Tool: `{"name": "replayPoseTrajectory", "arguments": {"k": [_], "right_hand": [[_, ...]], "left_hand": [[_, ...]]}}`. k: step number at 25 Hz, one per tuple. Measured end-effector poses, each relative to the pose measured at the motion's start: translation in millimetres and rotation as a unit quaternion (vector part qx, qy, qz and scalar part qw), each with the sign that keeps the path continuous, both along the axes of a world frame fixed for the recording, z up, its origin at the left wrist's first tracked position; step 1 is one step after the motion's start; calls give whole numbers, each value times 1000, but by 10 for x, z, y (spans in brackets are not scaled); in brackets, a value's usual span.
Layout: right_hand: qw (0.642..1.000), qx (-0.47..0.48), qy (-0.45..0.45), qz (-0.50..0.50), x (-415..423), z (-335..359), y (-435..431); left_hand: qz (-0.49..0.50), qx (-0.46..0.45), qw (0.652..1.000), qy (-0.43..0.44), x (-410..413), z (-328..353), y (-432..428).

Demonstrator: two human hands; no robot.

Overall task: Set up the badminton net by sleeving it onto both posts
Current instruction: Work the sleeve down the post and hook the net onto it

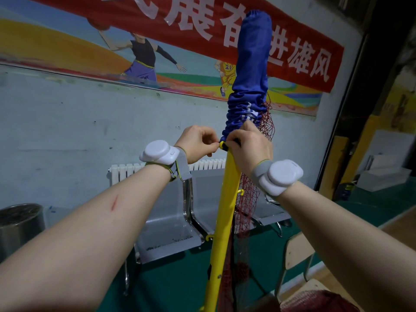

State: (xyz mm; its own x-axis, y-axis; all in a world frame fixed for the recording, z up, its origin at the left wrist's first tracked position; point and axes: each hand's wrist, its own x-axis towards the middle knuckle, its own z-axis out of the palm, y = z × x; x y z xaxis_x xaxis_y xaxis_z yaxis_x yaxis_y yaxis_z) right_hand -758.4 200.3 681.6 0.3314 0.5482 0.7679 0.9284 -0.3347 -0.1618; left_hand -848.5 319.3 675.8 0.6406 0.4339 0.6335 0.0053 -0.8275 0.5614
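A yellow post [225, 203] rises up the middle of the view. The net's blue sleeve [252, 64] covers its top, bunched in folds just above my hands. Dark red net mesh [246, 199] hangs down the post's right side. My left hand [198, 140] pinches the sleeve's lower hem at a small yellow hook [221, 145] on the post. My right hand [249, 145] grips the bunched sleeve and the post at the same height. Both wrists carry white trackers.
A row of metal bench seats [171, 221] and a white radiator [126, 172] stand against the wall behind the post. A metal bin [20, 226] stands at the left. A chair [297, 251] and a heap of red net [315, 300] are at the lower right.
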Motion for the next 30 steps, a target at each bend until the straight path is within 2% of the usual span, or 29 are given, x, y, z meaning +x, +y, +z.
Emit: {"name": "replayPoseTrajectory", "arguments": {"k": [4,7,10,12,17,19,20,22,24,25,27,30], "right_hand": [[999,-11,2,37,31,-38,7],[996,-40,-56,61,78,-111,44],[990,-30,-124,56,117,-228,96],[990,-26,-130,52,141,-283,91],[985,-100,-134,53,165,-581,-23],[983,-149,-82,71,158,-632,-84],[986,-139,-38,88,157,-605,-111],[992,-51,61,95,190,-500,-140],[991,32,123,42,273,-393,-160],[988,46,147,24,315,-362,-161],[983,39,178,21,348,-323,-129],[984,20,174,43,419,-258,-129]], "left_hand": [[8,-6,1000,-20,20,-105,-37],[13,-14,1000,-8,9,-213,-25],[4,-30,999,18,18,-330,3],[2,-39,999,16,48,-380,8],[4,-11,993,116,114,-667,-54],[-5,-18,991,133,122,-710,-54],[-7,-32,992,123,124,-684,-53],[-2,-77,995,59,126,-583,-62],[10,-110,994,-13,142,-483,-103],[21,-115,992,-38,154,-454,-139],[45,-104,991,-65,165,-422,-184],[82,-81,992,-53,215,-416,-245]]}}
